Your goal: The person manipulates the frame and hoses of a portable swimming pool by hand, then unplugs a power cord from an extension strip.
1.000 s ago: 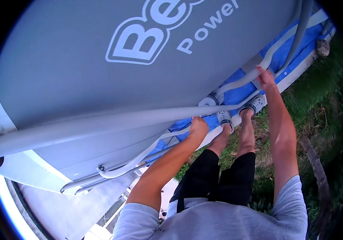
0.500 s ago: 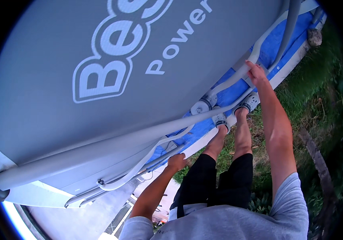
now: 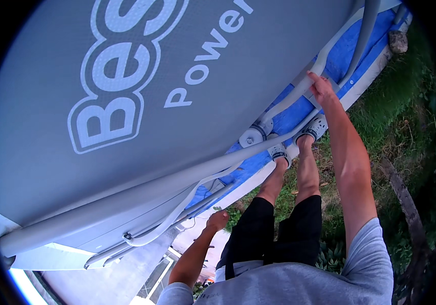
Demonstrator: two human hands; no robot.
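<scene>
Pale hose (image 3: 289, 100), in head view, runs along foot of grey wall (image 3: 218, 132), over blue sheet (image 3: 341, 47). Your right hand (image 3: 322, 89) touches it; cannot tell whether fingers close round it. Your left hand (image 3: 218, 220), fingers curled in, hangs apart from hose. Thick grey tube (image 3: 141, 189) slants across wall; round white fitting (image 3: 251, 137) sits just beside hose.

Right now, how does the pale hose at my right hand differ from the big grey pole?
The pale hose looks whitish, while the grey pole is darker. The hose curves; the pole runs nearly straight for most of its length. Your right hand is at the hose, but neither hand is at the pole. Both are long and pass beside the grey wall.
</scene>
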